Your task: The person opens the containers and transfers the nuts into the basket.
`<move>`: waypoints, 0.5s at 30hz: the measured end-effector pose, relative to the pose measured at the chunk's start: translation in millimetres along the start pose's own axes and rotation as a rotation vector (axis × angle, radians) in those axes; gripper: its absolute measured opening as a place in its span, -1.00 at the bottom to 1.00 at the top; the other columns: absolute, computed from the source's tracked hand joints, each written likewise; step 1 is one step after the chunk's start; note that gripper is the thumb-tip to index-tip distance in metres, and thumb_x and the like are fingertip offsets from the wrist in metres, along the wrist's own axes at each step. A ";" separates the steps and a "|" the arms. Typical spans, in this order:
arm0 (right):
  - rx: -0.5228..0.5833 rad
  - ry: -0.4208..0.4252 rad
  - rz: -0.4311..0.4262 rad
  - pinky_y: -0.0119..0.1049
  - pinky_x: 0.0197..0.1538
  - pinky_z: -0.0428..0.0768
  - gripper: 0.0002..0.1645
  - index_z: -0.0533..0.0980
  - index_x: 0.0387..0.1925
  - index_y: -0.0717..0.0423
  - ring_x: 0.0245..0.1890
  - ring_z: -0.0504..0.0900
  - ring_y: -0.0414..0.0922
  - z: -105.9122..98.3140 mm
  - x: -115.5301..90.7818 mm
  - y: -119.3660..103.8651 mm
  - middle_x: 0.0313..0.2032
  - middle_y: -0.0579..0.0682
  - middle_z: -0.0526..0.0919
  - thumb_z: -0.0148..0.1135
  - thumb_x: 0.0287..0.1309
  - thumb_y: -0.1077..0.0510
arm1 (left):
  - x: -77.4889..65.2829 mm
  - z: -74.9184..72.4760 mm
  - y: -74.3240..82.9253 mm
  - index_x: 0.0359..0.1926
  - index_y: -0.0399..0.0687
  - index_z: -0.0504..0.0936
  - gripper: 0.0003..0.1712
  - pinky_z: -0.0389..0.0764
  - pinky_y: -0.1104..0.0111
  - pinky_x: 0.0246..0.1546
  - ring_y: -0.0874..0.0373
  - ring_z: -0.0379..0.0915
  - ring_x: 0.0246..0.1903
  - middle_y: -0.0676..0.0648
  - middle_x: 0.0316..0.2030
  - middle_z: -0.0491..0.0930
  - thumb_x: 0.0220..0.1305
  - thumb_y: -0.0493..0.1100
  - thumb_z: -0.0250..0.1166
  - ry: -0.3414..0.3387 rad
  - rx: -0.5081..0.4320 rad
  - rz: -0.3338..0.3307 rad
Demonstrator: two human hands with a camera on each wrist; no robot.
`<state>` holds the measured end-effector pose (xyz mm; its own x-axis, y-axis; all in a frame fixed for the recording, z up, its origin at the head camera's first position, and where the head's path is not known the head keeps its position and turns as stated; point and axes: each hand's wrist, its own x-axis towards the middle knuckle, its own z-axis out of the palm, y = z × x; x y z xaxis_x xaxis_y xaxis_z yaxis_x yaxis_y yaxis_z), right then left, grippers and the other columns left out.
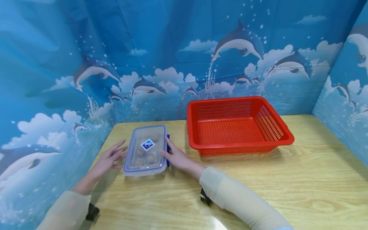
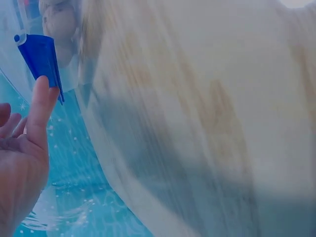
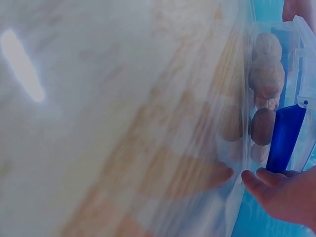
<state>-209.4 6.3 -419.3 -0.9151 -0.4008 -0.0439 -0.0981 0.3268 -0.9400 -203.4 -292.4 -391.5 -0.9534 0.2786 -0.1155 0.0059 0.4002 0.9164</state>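
Observation:
A clear plastic food box [image 1: 145,171] with a blue-rimmed lid [image 1: 143,132] stands on the left part of the table. Several round brown walnut-like things [image 3: 266,79] show through its wall. My left hand [image 1: 107,161] is at the box's left side, fingers spread; a fingertip touches a blue clip [image 2: 42,57] that slants outward from the wall. On the opposite side, my right hand [image 1: 179,159] has its fingertips at the lower end of another blue clip [image 3: 287,136], also slanting out. The thumb lies by the lid's right edge. Neither hand grips anything.
A red plastic basket [image 1: 241,147] with perforated walls stands to the right of the box, near the back of the wooden table [image 1: 287,185]. A blue dolphin-print sheet [image 1: 172,38] covers the walls behind and at the sides.

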 end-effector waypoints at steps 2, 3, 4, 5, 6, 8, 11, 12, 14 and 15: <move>0.001 0.005 0.000 -0.07 0.38 0.17 -0.15 -0.15 0.55 -0.12 0.38 0.19 0.09 0.0 0.0 0.1 0.43 0.18 0.12 0.00 0.43 -0.12 | 1.5 1.0 1.4 0.52 -0.22 -0.16 -0.34 0.66 0.20 -0.22 -0.41 0.16 0.24 -0.48 0.38 0.01 0.58 -0.11 -0.15 -0.002 -0.002 0.010; 0.002 0.009 0.000 -0.08 0.38 0.17 -0.15 -0.15 0.55 -0.13 0.38 0.19 0.08 0.0 0.1 0.0 0.44 0.17 0.12 0.01 0.43 -0.12 | 2.2 1.4 1.8 0.52 -0.23 -0.16 -0.32 0.66 0.19 -0.22 -0.41 0.16 0.24 -0.47 0.38 0.02 0.58 -0.10 -0.13 -0.003 0.000 0.014; 0.006 0.012 -0.002 -0.07 0.38 0.17 -0.15 -0.15 0.55 -0.13 0.39 0.18 0.08 0.0 0.3 0.2 0.44 0.15 0.11 0.02 0.42 -0.12 | 3.0 2.0 2.0 0.52 -0.24 -0.16 -0.31 0.66 0.18 -0.21 -0.40 0.16 0.24 -0.47 0.38 0.02 0.57 -0.09 -0.10 -0.001 0.003 0.018; 0.010 0.015 -0.004 -0.07 0.38 0.17 -0.14 -0.15 0.55 -0.13 0.39 0.17 0.07 0.0 0.4 0.1 0.45 0.13 0.10 0.02 0.42 -0.12 | 3.8 2.6 1.7 0.51 -0.25 -0.16 -0.29 0.66 0.16 -0.21 -0.41 0.17 0.24 -0.46 0.38 0.03 0.56 -0.09 -0.08 -0.001 0.004 0.024; 0.013 0.017 -0.007 -0.08 0.38 0.16 -0.14 -0.15 0.55 -0.13 0.40 0.16 0.06 0.0 0.6 -0.1 0.46 0.11 0.09 0.03 0.42 -0.11 | 4.3 3.3 1.4 0.51 -0.26 -0.16 -0.28 0.66 0.14 -0.20 -0.41 0.18 0.23 -0.46 0.37 0.04 0.55 -0.09 -0.06 0.003 0.003 0.029; 0.020 0.021 -0.011 -0.08 0.38 0.16 -0.14 -0.15 0.55 -0.12 0.41 0.14 0.05 0.2 0.7 -0.2 0.47 0.08 0.07 0.04 0.42 -0.11 | 5.5 4.5 0.3 0.50 -0.28 -0.14 -0.27 0.66 0.12 -0.20 -0.41 0.20 0.22 -0.44 0.36 0.06 0.54 -0.11 -0.02 0.010 0.010 0.037; 0.025 0.032 -0.021 -0.07 0.38 0.15 -0.14 -0.12 0.54 -0.08 0.41 0.13 0.06 0.6 0.5 -0.3 0.47 0.08 0.06 0.05 0.41 -0.10 | 7.0 6.3 -2.3 0.49 -0.30 -0.12 -0.27 0.67 0.14 -0.22 -0.40 0.27 0.18 -0.45 0.33 0.12 0.52 -0.12 0.01 0.016 0.034 0.044; 0.023 0.035 -0.020 -0.07 0.38 0.15 -0.14 -0.11 0.54 -0.07 0.41 0.13 0.06 0.7 0.5 -0.2 0.47 0.08 0.07 0.06 0.41 -0.10 | 7.4 6.9 -3.0 0.49 -0.31 -0.10 -0.27 0.67 0.15 -0.23 -0.39 0.30 0.16 -0.46 0.32 0.15 0.52 -0.12 0.02 0.022 0.040 0.043; 0.015 0.043 -0.017 -0.05 0.38 0.15 -0.14 -0.09 0.54 -0.05 0.41 0.13 0.08 1.0 0.2 0.2 0.46 0.11 0.09 0.06 0.40 -0.10 | 8.3 7.7 -4.4 0.48 -0.32 -0.06 -0.28 0.67 0.16 -0.25 -0.38 0.36 0.12 -0.49 0.29 0.18 0.51 -0.11 0.04 0.029 0.056 0.042; 0.010 0.049 -0.015 -0.04 0.38 0.15 -0.15 -0.08 0.54 -0.04 0.41 0.13 0.09 1.2 0.3 0.5 0.46 0.13 0.10 0.06 0.40 -0.11 | 8.7 7.9 -5.1 0.48 -0.32 -0.04 -0.28 0.67 0.16 -0.25 -0.37 0.37 0.11 -0.50 0.29 0.19 0.51 -0.11 0.04 0.031 0.063 0.042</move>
<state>-209.2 5.4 -420.2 -0.9316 -0.3633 -0.0139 -0.1078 0.3127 -0.9437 -209.4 -285.1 -400.2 -0.9609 0.2693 -0.0645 0.0641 0.4427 0.8944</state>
